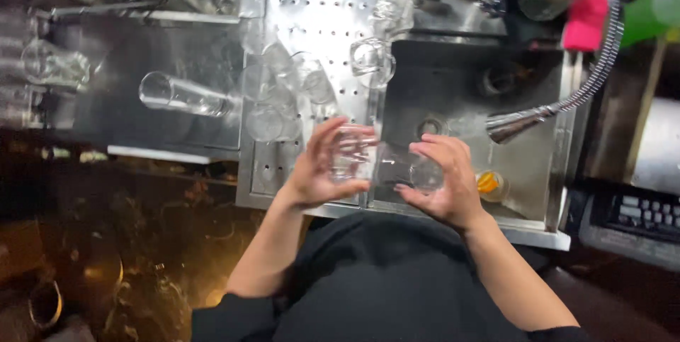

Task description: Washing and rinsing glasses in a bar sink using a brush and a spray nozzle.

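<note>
I hold two clear drinking glasses side by side above the near edge of a steel sink. My left hand (322, 165) wraps around the left glass (352, 158). My right hand (443, 179) grips the right glass (411, 170), which lies tilted on its side. The two glasses touch or nearly touch between my hands. Both forearms reach forward from my dark top.
A perforated steel drainboard (312, 2) holds several upturned glasses (283, 94). A tall glass (180, 94) lies on its side at left. The sink basin (460, 80) has a flexible spray faucet (517, 124) over it and a small cup with orange contents (489, 184).
</note>
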